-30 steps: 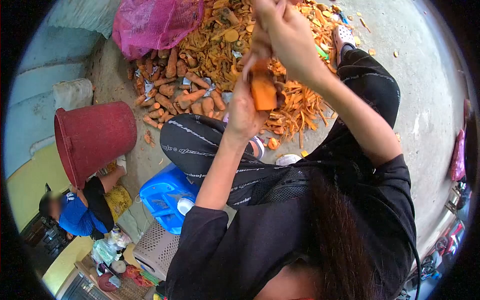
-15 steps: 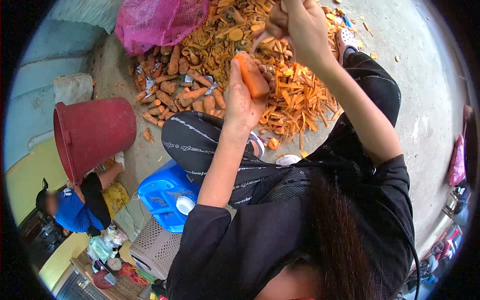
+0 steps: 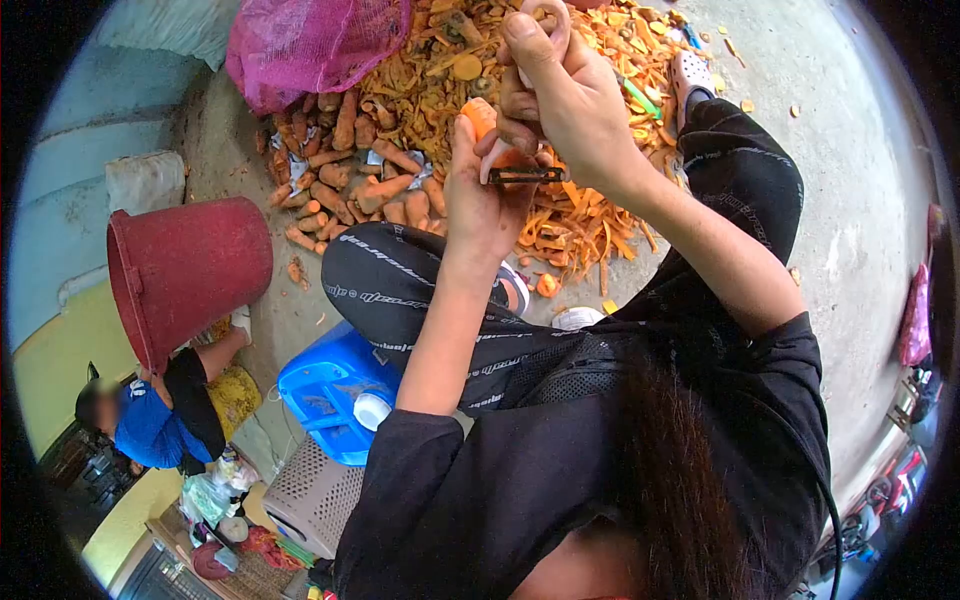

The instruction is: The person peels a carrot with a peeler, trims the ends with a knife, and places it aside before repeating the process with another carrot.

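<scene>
My left hand (image 3: 480, 195) is closed around a peeled orange carrot (image 3: 479, 116), which points away from me. Above it, my right hand (image 3: 570, 105) grips a pale pink vegetable peeler (image 3: 546, 14) by its looped handle. The peeler's dark blade lies across the lower end of the carrot, close to the left palm, and hides part of it. Beyond both hands spreads a heap of carrot peelings (image 3: 590, 225). To its left lie several unpeeled carrots (image 3: 340, 195) on the floor.
A magenta mesh sack (image 3: 310, 50) lies at the back left. A tipped red bucket (image 3: 195, 265) stands near a person in blue (image 3: 160, 425). Beside my left leg are a blue jerrycan (image 3: 330, 385) and a grey perforated crate (image 3: 310, 495). A green-handled tool (image 3: 640, 98) rests on the peelings.
My right hand has come down toward me, bringing the peeler from beyond the carrot onto its lower end. My left hand stays nearly in place, holding the carrot.
</scene>
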Motion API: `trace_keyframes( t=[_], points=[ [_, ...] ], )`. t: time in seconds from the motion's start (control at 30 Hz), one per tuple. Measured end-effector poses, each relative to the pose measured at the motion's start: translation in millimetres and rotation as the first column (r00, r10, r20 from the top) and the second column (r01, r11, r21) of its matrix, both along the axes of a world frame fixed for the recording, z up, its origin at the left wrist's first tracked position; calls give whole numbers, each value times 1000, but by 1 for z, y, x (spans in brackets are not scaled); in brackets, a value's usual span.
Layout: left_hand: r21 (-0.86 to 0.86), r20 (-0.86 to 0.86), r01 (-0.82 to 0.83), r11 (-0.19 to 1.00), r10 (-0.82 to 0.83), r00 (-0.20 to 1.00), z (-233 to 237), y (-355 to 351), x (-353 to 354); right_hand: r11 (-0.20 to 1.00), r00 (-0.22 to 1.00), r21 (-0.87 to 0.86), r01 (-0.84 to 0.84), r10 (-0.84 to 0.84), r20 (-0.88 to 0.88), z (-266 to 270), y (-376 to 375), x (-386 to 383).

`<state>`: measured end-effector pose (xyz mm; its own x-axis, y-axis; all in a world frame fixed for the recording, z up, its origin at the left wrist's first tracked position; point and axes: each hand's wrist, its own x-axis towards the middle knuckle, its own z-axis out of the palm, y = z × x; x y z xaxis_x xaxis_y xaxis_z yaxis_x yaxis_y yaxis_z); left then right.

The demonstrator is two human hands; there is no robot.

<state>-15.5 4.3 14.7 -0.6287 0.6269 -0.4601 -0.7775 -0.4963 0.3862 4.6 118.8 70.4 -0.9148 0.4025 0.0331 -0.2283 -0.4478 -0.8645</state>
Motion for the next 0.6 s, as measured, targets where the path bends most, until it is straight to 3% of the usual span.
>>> trace_keyframes(
  t=[0.1,0.2,0.33,0.4,0.43,0.5,0.53,0.57,0.6],
  points=[
    [73,-10,48,996,-47,999,-5,-4,-1,998,1000,-68,-11,11,12,-2,0,1],
    [151,-19,74,986,-72,997,-10,-6,-3,994,999,103,43,-42,-15,-6,-1,-1],
    [91,-200,87,992,-67,978,-4,-3,4,994,996,-89,-63,68,54,-5,6,-3],
    [-18,-149,46,999,-48,988,8,2,10,980,982,-190,-57,89,166,-1,7,-8],
    [-75,-124,26,997,-35,992,11,3,12,997,987,-75,-35,47,155,-3,7,-9],
    [-119,-246,36,992,-64,967,7,5,12,988,993,154,13,-31,117,-11,10,-13],
    [-141,-307,42,989,-84,948,3,5,11,999,990,29,-24,20,138,-10,18,-15],
    [62,-354,206,977,-172,919,-18,-7,12,994,985,-97,-59,73,156,-8,28,-19],
    [39,-307,256,966,-232,923,-13,-4,16,995,993,-70,78,-72,89,-9,36,-28]
  ],
)
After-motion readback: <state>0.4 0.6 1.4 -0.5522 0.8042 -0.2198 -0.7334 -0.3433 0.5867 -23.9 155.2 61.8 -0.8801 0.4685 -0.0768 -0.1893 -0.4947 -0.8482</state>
